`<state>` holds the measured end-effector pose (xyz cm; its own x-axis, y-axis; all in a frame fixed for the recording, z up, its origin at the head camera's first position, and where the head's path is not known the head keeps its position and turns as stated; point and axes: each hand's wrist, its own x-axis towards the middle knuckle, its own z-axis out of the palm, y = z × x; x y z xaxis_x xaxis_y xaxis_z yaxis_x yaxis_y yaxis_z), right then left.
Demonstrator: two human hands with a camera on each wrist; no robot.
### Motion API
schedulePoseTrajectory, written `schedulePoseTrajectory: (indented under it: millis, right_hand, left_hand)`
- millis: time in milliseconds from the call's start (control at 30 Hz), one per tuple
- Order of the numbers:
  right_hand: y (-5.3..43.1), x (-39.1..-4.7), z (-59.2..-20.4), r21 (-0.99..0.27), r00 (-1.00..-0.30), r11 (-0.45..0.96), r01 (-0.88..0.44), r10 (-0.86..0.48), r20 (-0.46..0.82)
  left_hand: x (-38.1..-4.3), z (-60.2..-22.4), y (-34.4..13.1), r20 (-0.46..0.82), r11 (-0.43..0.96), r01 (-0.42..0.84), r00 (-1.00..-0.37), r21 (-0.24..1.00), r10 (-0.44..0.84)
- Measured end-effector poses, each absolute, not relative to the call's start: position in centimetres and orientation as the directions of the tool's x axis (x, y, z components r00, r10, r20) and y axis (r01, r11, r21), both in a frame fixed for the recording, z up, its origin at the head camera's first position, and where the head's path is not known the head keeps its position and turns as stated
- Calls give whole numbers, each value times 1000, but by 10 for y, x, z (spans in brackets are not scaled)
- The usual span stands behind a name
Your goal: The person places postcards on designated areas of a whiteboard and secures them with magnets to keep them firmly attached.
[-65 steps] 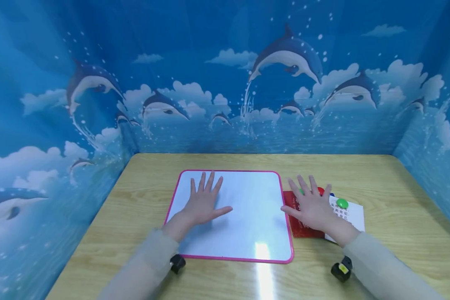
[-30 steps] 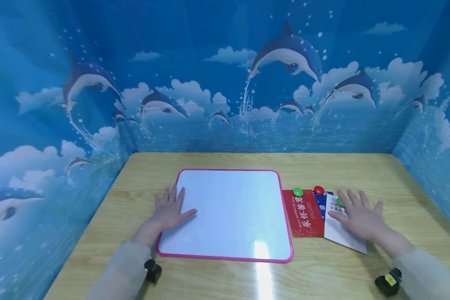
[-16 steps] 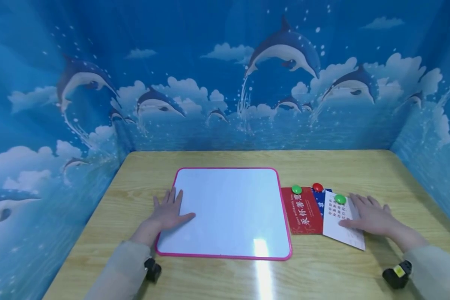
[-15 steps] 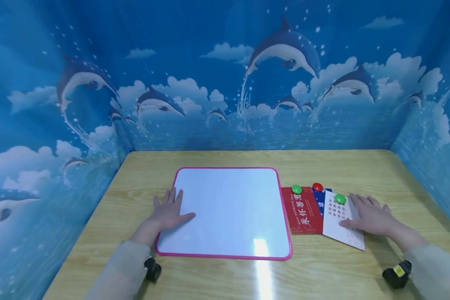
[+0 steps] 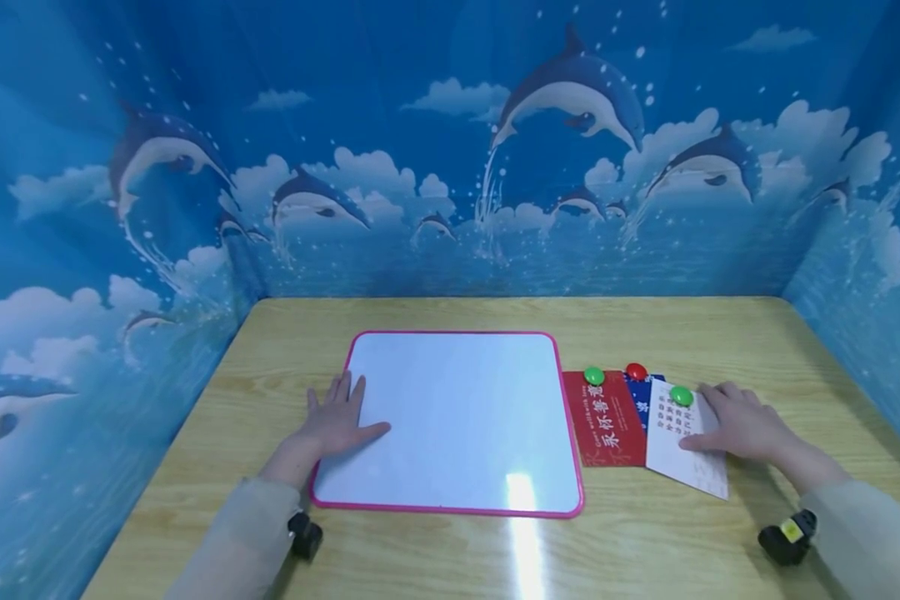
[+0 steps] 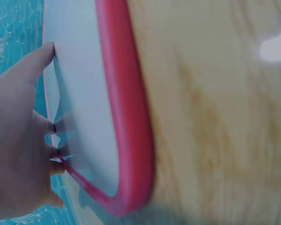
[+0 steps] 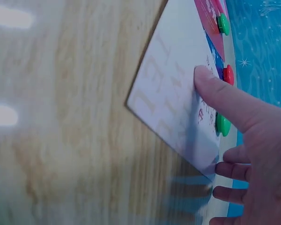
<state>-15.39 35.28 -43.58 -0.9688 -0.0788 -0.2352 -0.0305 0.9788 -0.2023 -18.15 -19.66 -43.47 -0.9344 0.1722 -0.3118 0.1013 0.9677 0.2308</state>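
A whiteboard (image 5: 457,417) with a pink frame lies flat on the table. My left hand (image 5: 335,425) rests at its left edge, fingers spread and thumb stretched over the white surface. To the right, my right hand (image 5: 750,425) touches a white printed card (image 5: 678,458): its thumb (image 7: 215,89) lies on the card's face and the fingers bend down at the card's right edge. A round green magnet (image 5: 682,396) sits near the top of that card. Beside it lie a red card (image 5: 611,437) and a partly covered blue card (image 5: 640,397).
Another green magnet (image 5: 594,375) is at the top of the red card, and a red magnet (image 5: 635,371) at the top of the blue one. The wooden table (image 5: 450,550) meets a blue dolphin-print curtain (image 5: 435,258) at the back and sides.
Both hands have moved apart, the left to the board's left edge, the right across to the white card's right edge. Since half a second ago, the right fingers have bent a little more.
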Motion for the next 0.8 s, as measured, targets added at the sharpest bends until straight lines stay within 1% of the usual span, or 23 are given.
schedulePoseTrajectory:
  millis: [167, 333, 433, 600, 800]
  right_hand:
    - [352, -158, -433, -206, -968, 978, -15, -66, -243]
    - [351, -162, -429, -255, -960, 966, 32, -41, -278]
    - [350, -166, -426, -282, -947, 956, 82, -13, -320]
    - [350, -172, -424, -291, -918, 939, 182, 56, -393]
    - [350, -175, -422, -280, -895, 925, 257, 118, -430]
  left_hand:
    - [-182, -435, -198, -313, 968, 105, -933, 228, 175]
    - [-183, -435, -199, -310, 966, 106, -934, 236, 178]
    - [-183, -436, -199, -312, 966, 104, -933, 237, 177]
    - [-185, -439, -199, -314, 969, 100, -934, 226, 169]
    - [-186, -439, -199, -319, 970, 96, -933, 225, 166]
